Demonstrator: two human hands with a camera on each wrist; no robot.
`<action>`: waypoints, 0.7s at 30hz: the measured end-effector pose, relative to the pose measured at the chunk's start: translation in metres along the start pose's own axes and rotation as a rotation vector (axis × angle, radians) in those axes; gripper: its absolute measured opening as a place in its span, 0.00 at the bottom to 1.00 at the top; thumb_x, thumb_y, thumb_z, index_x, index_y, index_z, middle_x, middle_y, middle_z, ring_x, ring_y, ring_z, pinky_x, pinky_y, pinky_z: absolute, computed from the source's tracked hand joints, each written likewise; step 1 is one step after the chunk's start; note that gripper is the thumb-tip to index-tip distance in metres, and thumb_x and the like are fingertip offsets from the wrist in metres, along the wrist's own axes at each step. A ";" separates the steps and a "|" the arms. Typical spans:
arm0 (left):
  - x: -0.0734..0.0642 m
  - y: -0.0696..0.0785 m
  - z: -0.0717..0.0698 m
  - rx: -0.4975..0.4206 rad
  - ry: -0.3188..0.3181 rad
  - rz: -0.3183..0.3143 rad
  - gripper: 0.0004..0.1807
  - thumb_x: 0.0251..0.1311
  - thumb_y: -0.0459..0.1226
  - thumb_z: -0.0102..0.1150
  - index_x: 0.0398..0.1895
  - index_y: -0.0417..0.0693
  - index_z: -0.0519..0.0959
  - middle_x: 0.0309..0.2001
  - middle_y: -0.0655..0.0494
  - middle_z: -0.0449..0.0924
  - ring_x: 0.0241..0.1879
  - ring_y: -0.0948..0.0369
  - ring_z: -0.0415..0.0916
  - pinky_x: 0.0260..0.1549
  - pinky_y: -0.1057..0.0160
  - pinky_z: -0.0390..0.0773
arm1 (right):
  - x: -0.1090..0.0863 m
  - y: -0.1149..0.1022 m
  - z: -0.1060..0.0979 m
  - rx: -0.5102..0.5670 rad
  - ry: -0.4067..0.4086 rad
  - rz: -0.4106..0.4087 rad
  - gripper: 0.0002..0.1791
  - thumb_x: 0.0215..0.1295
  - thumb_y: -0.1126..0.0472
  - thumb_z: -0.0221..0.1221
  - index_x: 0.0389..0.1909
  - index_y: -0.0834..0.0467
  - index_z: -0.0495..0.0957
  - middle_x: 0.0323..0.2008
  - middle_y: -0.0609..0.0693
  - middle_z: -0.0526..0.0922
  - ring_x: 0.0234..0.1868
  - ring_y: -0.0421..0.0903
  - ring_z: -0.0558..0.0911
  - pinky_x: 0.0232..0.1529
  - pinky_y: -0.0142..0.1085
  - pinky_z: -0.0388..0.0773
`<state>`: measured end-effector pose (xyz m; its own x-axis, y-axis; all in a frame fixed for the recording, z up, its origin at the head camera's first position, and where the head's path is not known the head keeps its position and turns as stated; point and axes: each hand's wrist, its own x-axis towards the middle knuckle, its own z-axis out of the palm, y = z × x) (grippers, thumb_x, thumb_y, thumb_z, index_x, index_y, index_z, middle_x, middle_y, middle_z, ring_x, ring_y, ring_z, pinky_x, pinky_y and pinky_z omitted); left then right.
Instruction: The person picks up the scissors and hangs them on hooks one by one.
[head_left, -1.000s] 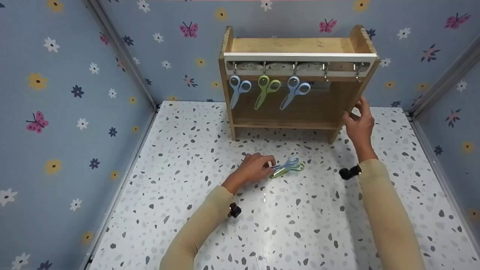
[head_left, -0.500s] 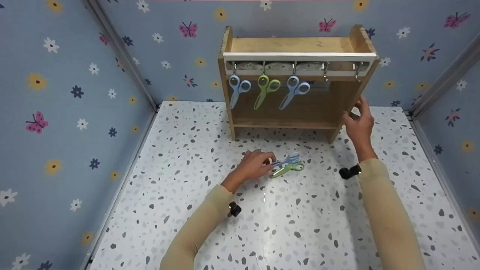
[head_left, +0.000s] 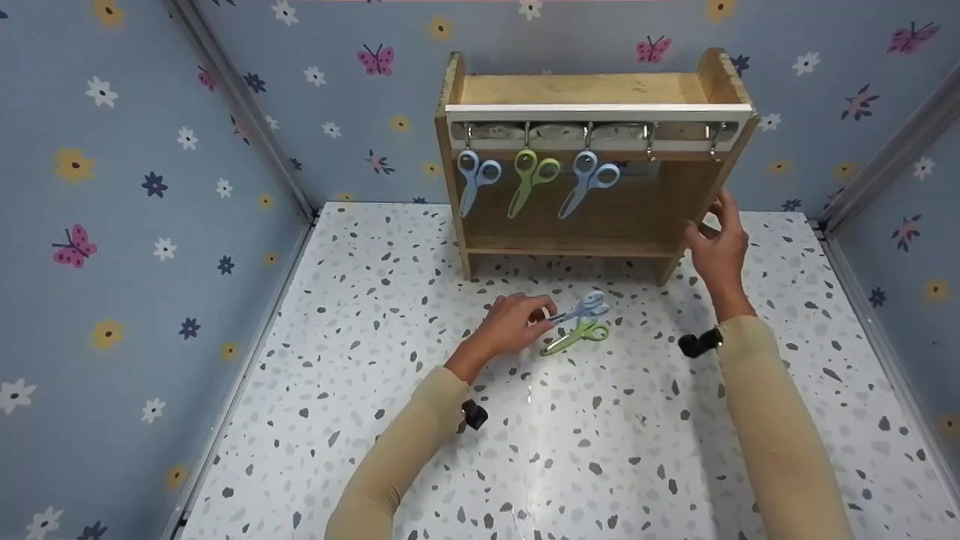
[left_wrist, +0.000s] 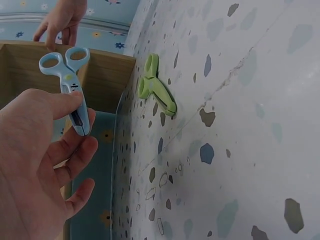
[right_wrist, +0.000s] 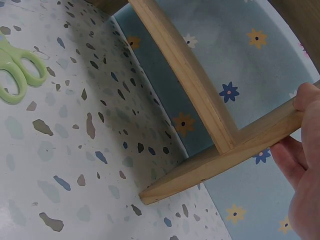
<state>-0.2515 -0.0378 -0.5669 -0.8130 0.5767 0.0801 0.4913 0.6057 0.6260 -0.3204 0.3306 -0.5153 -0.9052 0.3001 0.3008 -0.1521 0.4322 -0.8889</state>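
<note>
My left hand (head_left: 514, 322) pinches a pair of light blue scissors (left_wrist: 71, 82) by the blade end between thumb and fingers, handle loops pointing away from the palm. Below them, green scissors (head_left: 576, 336) lie on the speckled tabletop. My right hand (head_left: 718, 247) grips the right side panel of a wooden rack (right_wrist: 220, 157), thumb at the front edge and fingers behind. From the rack's hooks hang blue scissors (head_left: 477, 182) at the left, green scissors (head_left: 534, 182) beside them, and another blue pair (head_left: 589, 184) at the middle hook.
Two metal hooks (head_left: 651, 142) at the rack's right end carry nothing. The rack stands near the back of the speckled table (head_left: 360, 300), close to the flowered wall (head_left: 337, 97). Flowered side walls (head_left: 150, 247) with metal strips border the table left and right.
The left hand has lifted the blue scissors up and away from the green pair, toward the rack, so the two pairs overlap less. My right hand stays on the rack.
</note>
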 end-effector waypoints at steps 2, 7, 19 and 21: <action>0.001 0.001 0.001 0.002 0.005 0.011 0.12 0.82 0.43 0.62 0.58 0.51 0.87 0.49 0.48 0.94 0.51 0.48 0.87 0.59 0.44 0.80 | 0.000 0.000 0.000 -0.001 0.001 0.007 0.42 0.80 0.66 0.58 0.89 0.36 0.63 0.82 0.54 0.76 0.82 0.55 0.79 0.80 0.55 0.78; 0.004 0.005 0.001 0.000 0.014 0.023 0.12 0.82 0.43 0.63 0.58 0.51 0.87 0.49 0.47 0.94 0.52 0.48 0.88 0.59 0.44 0.81 | 0.000 -0.001 0.000 -0.013 0.000 0.021 0.43 0.80 0.67 0.58 0.89 0.36 0.61 0.83 0.54 0.75 0.83 0.55 0.77 0.80 0.55 0.77; 0.009 0.013 -0.005 -0.013 0.048 0.034 0.12 0.83 0.43 0.62 0.59 0.50 0.87 0.49 0.47 0.94 0.52 0.49 0.87 0.58 0.44 0.82 | -0.001 -0.003 -0.002 -0.002 -0.008 0.005 0.42 0.80 0.66 0.59 0.88 0.33 0.63 0.82 0.54 0.76 0.83 0.54 0.78 0.80 0.54 0.79; 0.010 0.015 -0.006 -0.018 0.052 0.036 0.12 0.83 0.43 0.63 0.59 0.49 0.87 0.49 0.46 0.94 0.53 0.48 0.88 0.60 0.43 0.81 | -0.002 -0.003 -0.003 0.001 -0.007 -0.007 0.41 0.80 0.66 0.60 0.87 0.34 0.65 0.81 0.55 0.77 0.81 0.56 0.80 0.78 0.54 0.80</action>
<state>-0.2540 -0.0267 -0.5524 -0.8105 0.5681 0.1426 0.5150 0.5752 0.6356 -0.3174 0.3310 -0.5120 -0.9070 0.2911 0.3043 -0.1586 0.4331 -0.8873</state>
